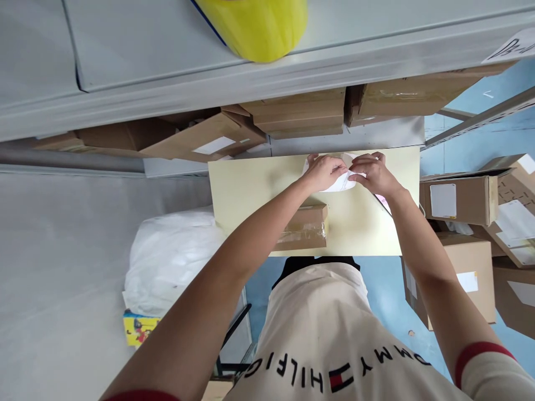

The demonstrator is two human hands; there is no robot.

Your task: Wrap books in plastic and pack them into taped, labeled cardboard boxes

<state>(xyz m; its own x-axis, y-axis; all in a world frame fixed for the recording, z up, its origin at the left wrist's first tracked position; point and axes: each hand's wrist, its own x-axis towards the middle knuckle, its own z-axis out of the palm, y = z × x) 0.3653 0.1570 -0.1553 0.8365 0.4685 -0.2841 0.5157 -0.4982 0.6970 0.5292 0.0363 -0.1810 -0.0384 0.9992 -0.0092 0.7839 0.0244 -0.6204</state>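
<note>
Over the far part of the pale yellow table (pixel 251 184), both hands are closed on a white sheet of paper (pixel 340 185), which looks curved and bent. My left hand (pixel 324 174) grips its left side with the fingers bent over it. Close beside it, my right hand (pixel 373 171) pinches the sheet's right side between thumb and fingers. Part of the paper is hidden behind the fingers. Nearer my body lies a taped cardboard box (pixel 307 227), partly covered by my left forearm. A flat item with a pink patch (pixel 383 201) shows beside my right wrist.
Cardboard boxes (pixel 298 114) line the shelf beyond the table, under a grey ledge (pixel 167 97) bearing a yellow object (pixel 263 28). More boxes (pixel 460 200) are stacked at the right. A white plastic-wrapped bundle (pixel 167 262) stands at the left.
</note>
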